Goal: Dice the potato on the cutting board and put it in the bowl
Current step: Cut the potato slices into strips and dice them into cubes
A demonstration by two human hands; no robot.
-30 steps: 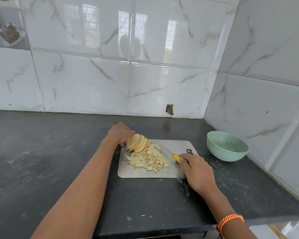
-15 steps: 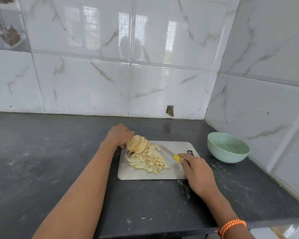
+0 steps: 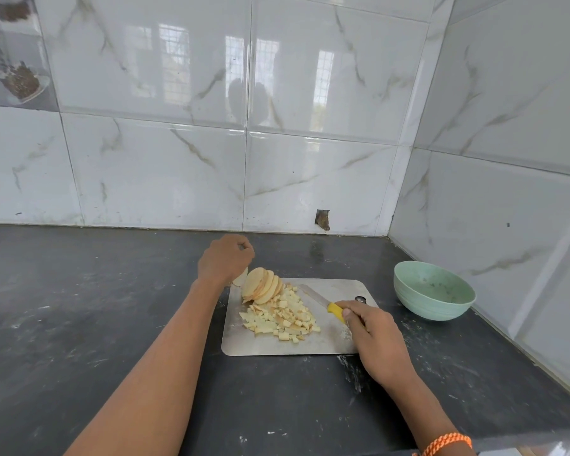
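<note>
A fanned stack of potato slices stands at the far left of the steel cutting board. In front of it lies a pile of diced potato. My left hand is curled just behind the slices, and a pale potato piece peeks out under its fingers. My right hand grips the yellow handle of a knife. Its blade lies low over the board and points toward the slices. The mint-green bowl sits right of the board, with only specks inside.
The board lies on a dark stone counter in a corner of glossy marble-tiled walls. The right wall runs close behind the bowl. The counter's front edge is near my right wrist, which wears an orange bracelet.
My left hand has drawn slightly back from the slice stack. My right hand still holds the knife beside the diced pile, and more of the blade now shows on the board.
</note>
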